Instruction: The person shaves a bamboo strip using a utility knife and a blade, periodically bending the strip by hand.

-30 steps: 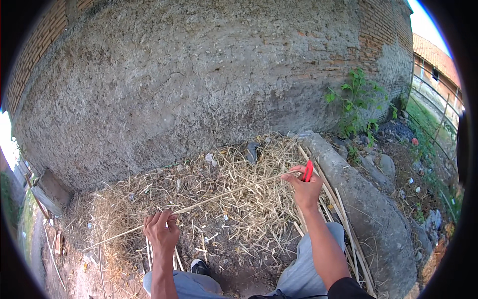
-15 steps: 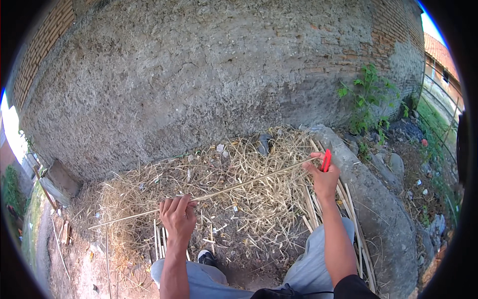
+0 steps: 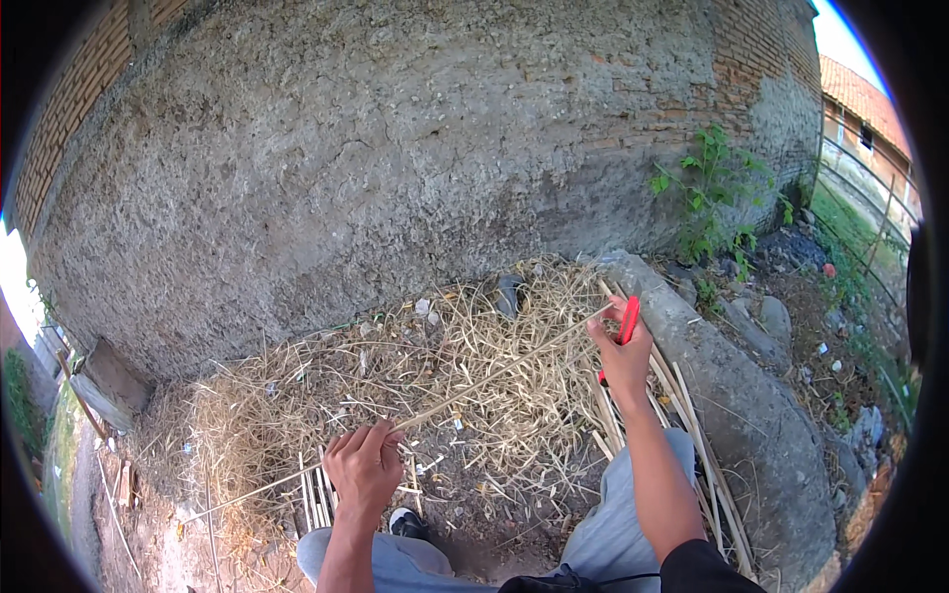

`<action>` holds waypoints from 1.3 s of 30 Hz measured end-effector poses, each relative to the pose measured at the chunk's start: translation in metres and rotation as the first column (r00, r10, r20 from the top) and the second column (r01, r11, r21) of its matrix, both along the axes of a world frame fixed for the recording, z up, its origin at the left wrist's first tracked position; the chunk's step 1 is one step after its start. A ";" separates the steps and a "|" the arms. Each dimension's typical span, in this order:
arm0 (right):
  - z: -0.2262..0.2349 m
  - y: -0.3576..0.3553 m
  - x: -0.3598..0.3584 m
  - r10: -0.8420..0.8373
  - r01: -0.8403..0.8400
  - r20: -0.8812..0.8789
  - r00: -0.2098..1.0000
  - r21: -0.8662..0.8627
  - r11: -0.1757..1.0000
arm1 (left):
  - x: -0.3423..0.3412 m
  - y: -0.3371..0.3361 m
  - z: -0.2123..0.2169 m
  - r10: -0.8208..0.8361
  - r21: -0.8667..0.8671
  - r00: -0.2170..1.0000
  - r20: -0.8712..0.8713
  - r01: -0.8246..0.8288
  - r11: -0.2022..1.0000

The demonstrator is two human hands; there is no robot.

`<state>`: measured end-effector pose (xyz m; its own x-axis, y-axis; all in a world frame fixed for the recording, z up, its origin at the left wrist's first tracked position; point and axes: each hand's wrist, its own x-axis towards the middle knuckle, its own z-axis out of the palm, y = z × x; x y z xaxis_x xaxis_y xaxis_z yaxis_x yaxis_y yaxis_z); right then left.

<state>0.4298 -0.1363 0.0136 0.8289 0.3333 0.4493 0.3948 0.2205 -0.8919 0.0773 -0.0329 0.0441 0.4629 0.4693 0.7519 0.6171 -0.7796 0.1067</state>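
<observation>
A long, thin, pale strip (image 3: 502, 369), apparently split bamboo, slants across in front of me, rising toward the right. My left hand (image 3: 364, 466) is closed around it, and its thin tail runs on past that hand down to the lower left. At the upper right end, my right hand (image 3: 625, 358) pinches the strip's tip between thumb and finger. That same hand also has a flat red cutter (image 3: 630, 320) in its grip, standing up beside the index finger. No blade can be made out, and the palm hides part of the tool.
Dry shavings (image 3: 524, 381) cover the ground below my hands. More pale strips (image 3: 697, 425) lie by my right leg, with others (image 3: 316, 497) by my left leg. A concrete ledge (image 3: 736, 395) runs along the right. Ahead rises a rough wall (image 3: 395, 188), with a green plant (image 3: 710, 193) at its foot.
My left hand has shifted slightly right and down along with the strip, which now slopes more steeply. My right hand has moved a little left in view, still holding the cutter and the strip's tip.
</observation>
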 end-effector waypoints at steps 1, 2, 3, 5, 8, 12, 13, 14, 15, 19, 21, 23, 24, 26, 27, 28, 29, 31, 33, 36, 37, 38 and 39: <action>0.002 0.001 -0.002 -0.004 0.004 -0.002 1.000 -0.002 1.000 | -0.003 0.001 -0.001 0.009 -0.005 1.000 0.008 -0.009 1.000; 0.004 0.002 -0.005 0.064 -0.060 -0.088 0.994 0.050 0.997 | -0.006 0.000 -0.001 0.006 -0.007 1.000 0.006 -0.006 1.000; 0.007 0.003 -0.009 0.142 -0.125 -0.172 0.975 0.105 0.987 | -0.011 -0.002 0.001 0.031 -0.018 0.999 -0.008 -0.031 0.999; 0.004 0.003 -0.004 0.261 -0.215 -0.260 0.930 0.191 0.958 | -0.015 -0.017 0.010 0.069 -0.079 0.995 -0.077 -0.075 0.994; 0.018 -0.001 -0.011 0.574 -0.435 -0.373 0.729 0.395 0.809 | -0.035 -0.052 0.029 0.099 -0.185 0.960 -0.260 -0.151 0.971; 0.023 -0.003 -0.019 0.693 -0.527 -0.405 0.597 0.453 0.719 | -0.048 -0.087 0.041 -0.055 -0.498 0.907 -0.418 -0.178 0.849; 0.027 -0.004 -0.025 0.661 -0.496 -0.450 0.600 0.439 0.749 | -0.050 -0.091 0.038 -0.147 -0.517 0.930 -0.338 -0.053 0.854; 0.025 -0.002 -0.027 0.666 -0.499 -0.454 0.592 0.443 0.745 | -0.052 -0.095 0.036 -0.241 -0.526 0.936 -0.256 0.074 0.847; 0.022 -0.002 -0.028 0.655 -0.513 -0.465 0.595 0.408 0.755 | -0.056 -0.095 0.034 -0.288 -0.641 0.915 -0.282 0.043 0.766; 0.011 0.001 -0.035 0.580 -0.501 -0.484 0.656 0.295 0.813 | -0.059 -0.065 0.002 -0.521 -0.981 0.853 -0.030 0.074 0.178; -0.002 0.006 -0.033 0.542 -0.499 -0.478 0.691 0.227 0.837 | -0.040 -0.052 -0.023 -0.454 -0.984 0.885 0.101 0.157 0.086; -0.009 0.008 -0.033 0.519 -0.489 -0.473 0.712 0.195 0.850 | -0.016 -0.049 -0.039 -0.371 -0.968 0.899 0.234 0.253 0.002; -0.011 0.010 -0.033 0.496 -0.481 -0.469 0.731 0.162 0.862 | -0.001 -0.049 -0.045 -0.368 -0.962 0.889 0.273 0.256 -0.097; -0.011 0.009 -0.030 0.467 -0.471 -0.484 0.740 0.122 0.874 | 0.014 -0.047 -0.048 -0.363 -0.941 0.872 0.329 0.269 -0.205; -0.012 0.009 -0.030 0.442 -0.460 -0.505 0.742 0.096 0.883 | 0.018 -0.048 -0.044 -0.283 -0.864 0.867 0.411 0.271 -0.425; -0.012 0.009 -0.028 0.440 -0.461 -0.504 0.744 0.090 0.883 | 0.021 -0.049 -0.039 -0.185 -0.737 0.862 0.471 0.270 -0.620; -0.012 0.007 -0.026 0.313 -0.369 -0.293 0.904 -0.161 0.915 | 0.028 -0.057 -0.035 -0.148 -0.810 0.907 0.394 0.267 -0.522; -0.018 0.007 -0.026 0.218 -0.215 -0.034 0.975 -0.372 0.903 | 0.035 -0.052 -0.041 -0.164 -0.885 0.925 0.342 0.259 -0.388; -0.032 0.005 -0.028 0.155 -0.023 0.264 0.952 -0.443 0.896 | 0.042 -0.045 -0.046 -0.136 -0.945 0.952 0.273 0.240 -0.221; -0.035 0.005 -0.056 0.197 -0.016 0.384 0.902 -0.425 0.905 | 0.040 -0.029 -0.067 -0.159 -0.973 0.960 0.230 0.231 -0.017; -0.022 0.001 -0.074 0.387 -0.208 0.252 0.887 -0.531 0.822 | 0.035 -0.027 -0.076 -0.154 -0.972 0.965 0.211 0.224 0.072; -0.014 -0.001 -0.086 0.545 -0.382 0.104 0.832 -0.605 0.698 | 0.034 -0.025 -0.081 -0.147 -0.973 0.966 0.212 0.223 0.065; -0.014 -0.003 -0.094 0.546 -0.382 0.101 0.832 -0.610 0.694 | 0.034 -0.025 -0.083 -0.152 -0.966 0.964 0.218 0.235 0.105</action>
<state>0.3360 -0.1392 -0.0006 0.3809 0.8948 0.2329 0.6037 -0.0498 -0.7957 0.1116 -0.0583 -0.0385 0.6496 0.7180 -0.2499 0.4252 -0.0707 0.9023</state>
